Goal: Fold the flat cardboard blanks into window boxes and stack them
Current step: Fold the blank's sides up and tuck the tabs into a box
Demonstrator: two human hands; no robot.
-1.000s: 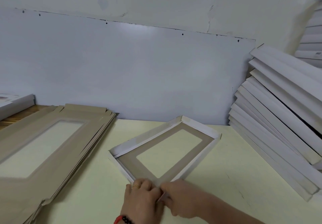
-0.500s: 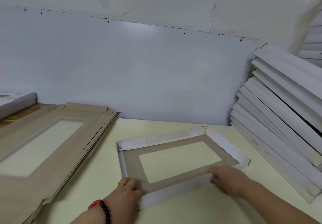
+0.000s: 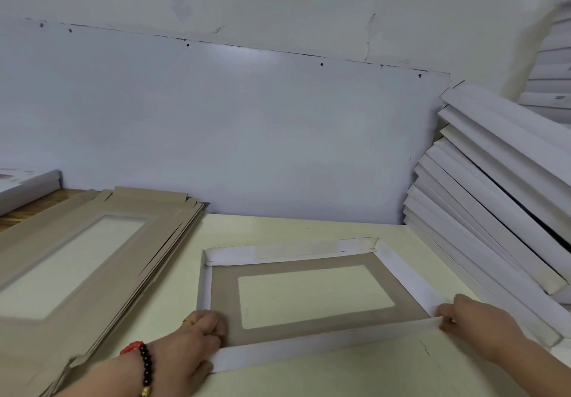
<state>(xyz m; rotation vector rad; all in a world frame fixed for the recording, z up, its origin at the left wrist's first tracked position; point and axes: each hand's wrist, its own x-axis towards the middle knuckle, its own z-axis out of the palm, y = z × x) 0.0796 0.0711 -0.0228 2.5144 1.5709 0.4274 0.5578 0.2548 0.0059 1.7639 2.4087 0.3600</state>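
A window box [image 3: 304,260], white outside and brown inside with a rectangular window, lies on the pale table [image 3: 355,375] in front of me with its side walls folded up. My left hand [image 3: 188,345] grips its near left corner, fingers curled over the front wall. My right hand [image 3: 475,319] pinches the near right corner where the front and right walls meet. A pile of flat brown blanks [image 3: 92,248] lies at the left. Folded white boxes [image 3: 482,211] lean in a stack at the right.
A white wall panel [image 3: 247,125] stands behind the table. Another white box [image 3: 24,183] sits on a wooden surface at the far left. More white boxes [image 3: 553,66] rise in the top right corner.
The box has been turned from a diagonal lie to lie broadside to me. My hands moved apart from its near middle to its two near corners.
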